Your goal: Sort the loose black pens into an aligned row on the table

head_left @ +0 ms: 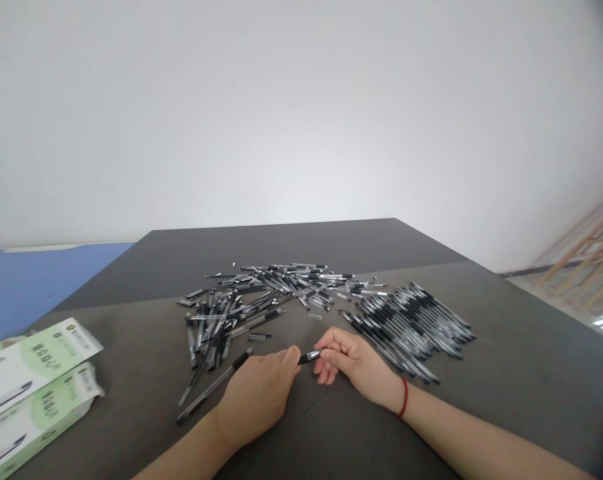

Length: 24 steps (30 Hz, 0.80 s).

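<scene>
- Where both hands meet at the near middle of the dark table (521, 373): left hand (259, 397) knuckles up, fingers curled, fingertips closed on the dark end of a pen (309, 357).
- Right hand (354, 363) just opposite, fingers bent inward, pinching the pale, silvery end of the same pen; red cord (404, 397) around that wrist.
- Pen itself short in view, lying almost level between the two sets of fingertips, just above the tabletop; impossible to tell whether touching it.
- Just left of the left hand: a long loose pen (214, 387) flat on the table, slanting from near the knuckles down toward the near edge, black grip end uppermost.
- Beyond the hands, toward the far side: a scattered heap of pens and pen parts (261, 297), crisscrossed in all directions, black and clear.
- Right of that heap, just beyond the right hand: a tidier row of pens (411, 323), laid side by side, all slanting the same way.
- At the near left corner: two green and white boxes (31, 387), lying flat one beside the other, a pen pictured on each, well apart from the hands.
- Behind the table: plain white wall (301, 107); blue floor (31, 287) at left.
</scene>
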### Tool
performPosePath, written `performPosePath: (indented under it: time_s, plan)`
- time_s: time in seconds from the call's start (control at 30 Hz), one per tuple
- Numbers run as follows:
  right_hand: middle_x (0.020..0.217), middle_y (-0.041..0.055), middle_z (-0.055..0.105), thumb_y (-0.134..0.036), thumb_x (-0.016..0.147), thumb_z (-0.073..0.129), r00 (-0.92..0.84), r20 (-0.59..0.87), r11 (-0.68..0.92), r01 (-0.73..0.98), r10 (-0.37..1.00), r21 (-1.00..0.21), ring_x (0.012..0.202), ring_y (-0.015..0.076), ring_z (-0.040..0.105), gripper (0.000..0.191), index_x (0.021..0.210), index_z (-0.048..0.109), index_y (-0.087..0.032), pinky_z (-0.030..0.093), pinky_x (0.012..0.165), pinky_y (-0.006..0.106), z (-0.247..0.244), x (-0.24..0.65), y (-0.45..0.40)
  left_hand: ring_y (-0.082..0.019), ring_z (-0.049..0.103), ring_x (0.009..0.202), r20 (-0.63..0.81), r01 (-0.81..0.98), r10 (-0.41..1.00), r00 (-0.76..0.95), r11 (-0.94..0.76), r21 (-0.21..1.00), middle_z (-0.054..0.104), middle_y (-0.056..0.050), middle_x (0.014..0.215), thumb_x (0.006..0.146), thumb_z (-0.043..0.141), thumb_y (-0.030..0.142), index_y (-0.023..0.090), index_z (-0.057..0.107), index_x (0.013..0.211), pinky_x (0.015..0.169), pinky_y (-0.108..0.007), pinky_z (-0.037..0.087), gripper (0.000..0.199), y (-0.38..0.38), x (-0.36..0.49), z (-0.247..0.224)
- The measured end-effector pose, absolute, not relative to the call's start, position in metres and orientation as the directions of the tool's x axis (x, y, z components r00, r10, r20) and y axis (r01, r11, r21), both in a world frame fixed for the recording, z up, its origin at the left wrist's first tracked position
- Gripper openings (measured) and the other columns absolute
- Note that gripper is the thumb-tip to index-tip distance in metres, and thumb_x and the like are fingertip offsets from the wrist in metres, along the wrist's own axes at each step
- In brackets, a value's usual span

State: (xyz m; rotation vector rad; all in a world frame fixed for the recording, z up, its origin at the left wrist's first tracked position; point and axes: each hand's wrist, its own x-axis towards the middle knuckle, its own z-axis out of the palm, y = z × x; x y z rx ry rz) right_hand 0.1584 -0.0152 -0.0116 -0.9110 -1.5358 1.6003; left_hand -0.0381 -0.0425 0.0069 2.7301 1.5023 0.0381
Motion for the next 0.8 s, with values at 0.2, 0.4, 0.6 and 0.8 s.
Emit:
performPosePath:
  time_s: [0.2,0.4,0.6,0.8]
  plan:
    - [0.068,0.0003,0.064,-0.047,0.081,0.056,-0.492,-0.015,-0.025,-0.013,0.87,-1.0,0.058,0.013,0.064,0.032,0.088,0.049,-0.016,0.049,0.051,0.025,-0.013,0.156,-0.016,-0.021,0.065,0.07,0.005,0.842,0.842,0.539,-0.539,0.028,0.062,-0.002,0.074,0.095,0.03,0.021,0.021,0.042,0.088,0.059,-0.027,0.044,0.014,-0.042,-0.039,0.003]
    - [0.066,-0.003,0.058,-0.045,0.084,0.054,-0.472,-0.003,0.016,0.037,0.881,-0.999,0.049,0.0079,0.052,0.029,0.088,0.051,-0.017,0.044,0.048,0.022,-0.012,0.158,-0.008,-0.02,0.065,0.073,-0.005,0.887,0.891,0.454,-0.451,0.095,0.064,-0.004,0.078,0.095,0.031,0.023,0.02,0.045,0.093,0.061,-0.028,0.045,0.015,-0.039,-0.033,0.012]
    - [0.077,0.0005,0.057,-0.04,0.082,0.057,-0.168,0.074,0.077,0.013,0.983,-0.997,0.067,0.0114,0.053,0.023,0.081,0.054,-0.018,0.046,0.062,0.024,0.008,0.185,0.013,-0.021,0.058,0.1,0.154,0.846,0.882,0.446,-0.472,0.249,0.059,-0.007,0.109,0.09,0.041,0.029,0.021,0.041,0.116,0.08,-0.032,0.045,0.027,-0.043,-0.033,0.023]
    - [0.071,0.0009,0.058,-0.044,0.082,0.051,-0.151,0.019,0.009,-0.068,0.988,-0.998,0.062,0.0133,0.054,0.025,0.083,0.052,-0.019,0.043,0.059,0.026,0.022,0.201,0.025,-0.018,0.059,0.084,0.134,0.822,0.835,0.534,-0.55,0.149,0.062,-0.004,0.09,0.092,0.036,0.027,0.02,0.05,0.094,0.07,-0.028,0.044,0.015,-0.043,-0.036,0.027]
